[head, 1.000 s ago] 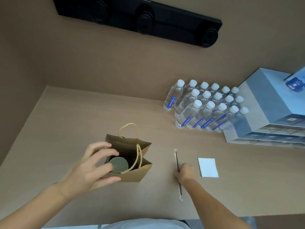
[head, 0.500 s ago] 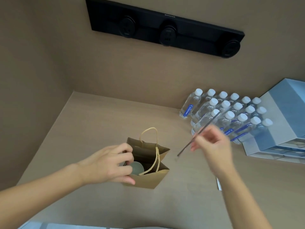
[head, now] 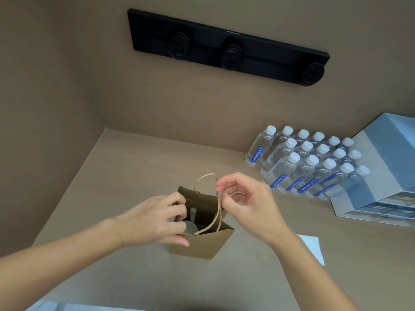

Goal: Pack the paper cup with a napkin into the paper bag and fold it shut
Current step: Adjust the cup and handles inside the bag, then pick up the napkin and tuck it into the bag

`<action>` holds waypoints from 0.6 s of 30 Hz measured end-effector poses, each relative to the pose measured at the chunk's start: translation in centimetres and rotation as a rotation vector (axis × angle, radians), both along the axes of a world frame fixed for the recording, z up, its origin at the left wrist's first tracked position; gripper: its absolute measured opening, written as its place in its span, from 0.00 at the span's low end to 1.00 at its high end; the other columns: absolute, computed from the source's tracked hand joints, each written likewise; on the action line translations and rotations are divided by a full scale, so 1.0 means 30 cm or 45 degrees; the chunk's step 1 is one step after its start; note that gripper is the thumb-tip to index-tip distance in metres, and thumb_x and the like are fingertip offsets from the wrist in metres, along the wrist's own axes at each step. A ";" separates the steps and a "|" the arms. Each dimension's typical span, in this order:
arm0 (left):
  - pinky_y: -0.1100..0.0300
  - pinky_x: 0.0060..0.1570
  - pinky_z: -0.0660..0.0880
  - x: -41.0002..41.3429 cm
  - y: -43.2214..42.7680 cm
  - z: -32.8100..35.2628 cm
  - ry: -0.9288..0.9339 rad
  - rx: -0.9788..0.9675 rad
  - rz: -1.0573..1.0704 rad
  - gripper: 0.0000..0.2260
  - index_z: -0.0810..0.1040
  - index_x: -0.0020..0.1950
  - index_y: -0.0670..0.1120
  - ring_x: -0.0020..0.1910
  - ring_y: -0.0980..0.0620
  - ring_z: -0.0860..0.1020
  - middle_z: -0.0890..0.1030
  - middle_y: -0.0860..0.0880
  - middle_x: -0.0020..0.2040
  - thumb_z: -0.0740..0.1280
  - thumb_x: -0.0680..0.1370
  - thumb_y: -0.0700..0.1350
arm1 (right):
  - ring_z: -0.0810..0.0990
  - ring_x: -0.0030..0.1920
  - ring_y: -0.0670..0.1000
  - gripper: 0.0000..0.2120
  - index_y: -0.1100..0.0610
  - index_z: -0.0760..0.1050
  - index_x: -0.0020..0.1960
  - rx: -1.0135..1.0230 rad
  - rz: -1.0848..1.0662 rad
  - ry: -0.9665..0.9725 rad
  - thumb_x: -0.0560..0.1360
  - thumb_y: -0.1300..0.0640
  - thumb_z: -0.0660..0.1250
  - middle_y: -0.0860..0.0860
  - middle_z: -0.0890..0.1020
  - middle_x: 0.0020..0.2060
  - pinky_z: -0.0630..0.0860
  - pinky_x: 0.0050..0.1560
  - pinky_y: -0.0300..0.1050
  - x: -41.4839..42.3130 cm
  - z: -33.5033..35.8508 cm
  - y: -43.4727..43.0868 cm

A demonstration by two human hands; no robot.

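A small brown paper bag (head: 202, 245) stands open on the table, its cord handles (head: 205, 177) sticking up. Inside it the paper cup's pale top (head: 191, 228) shows, with a thin wrapped stick (head: 193, 213) standing beside it. My left hand (head: 155, 218) grips the bag's left rim, fingers inside and thumb on the front wall. Just over the bag's right side hovers my right hand (head: 244, 203); its thumb and forefinger are apart, next to a handle cord, with nothing in them. A white napkin (head: 313, 245) lies flat to the right, partly hidden by my right forearm.
Several water bottles (head: 307, 164) stand in rows at the back right, next to a stack of pale blue boxes (head: 381, 176). A black socket strip (head: 226, 48) is mounted on the back wall. A side wall closes the table's left.
My right hand lifted the thin stick from the table, carried it left to the bag, and the stick now stands inside. My left hand stayed on the bag's rim.
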State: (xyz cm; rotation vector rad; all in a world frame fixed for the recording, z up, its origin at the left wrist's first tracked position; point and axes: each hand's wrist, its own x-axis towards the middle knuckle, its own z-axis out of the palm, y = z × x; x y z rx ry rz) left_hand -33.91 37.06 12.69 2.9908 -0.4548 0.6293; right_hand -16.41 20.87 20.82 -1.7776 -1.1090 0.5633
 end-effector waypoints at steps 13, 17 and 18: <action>0.56 0.33 0.77 0.030 -0.042 0.004 -0.028 0.019 0.016 0.19 0.73 0.34 0.47 0.43 0.43 0.78 0.79 0.49 0.38 0.65 0.79 0.58 | 0.72 0.67 0.60 0.26 0.52 0.64 0.73 -1.202 -0.825 -0.040 0.76 0.53 0.65 0.62 0.72 0.68 0.67 0.69 0.52 0.534 -0.600 -0.526; 0.57 0.31 0.76 0.053 -0.061 0.001 -0.029 0.031 0.054 0.19 0.74 0.34 0.47 0.43 0.44 0.78 0.78 0.49 0.37 0.65 0.79 0.58 | 0.63 0.71 0.62 0.26 0.48 0.60 0.74 -1.501 -0.668 -0.178 0.77 0.49 0.60 0.59 0.61 0.74 0.62 0.70 0.49 0.429 -0.800 -0.621; 0.57 0.31 0.76 0.057 -0.060 0.000 -0.015 0.024 0.063 0.19 0.74 0.34 0.47 0.43 0.44 0.78 0.78 0.50 0.37 0.65 0.79 0.57 | 0.69 0.65 0.61 0.22 0.50 0.69 0.68 -1.375 -0.695 -0.171 0.75 0.54 0.61 0.58 0.68 0.68 0.68 0.64 0.49 0.384 -0.795 -0.610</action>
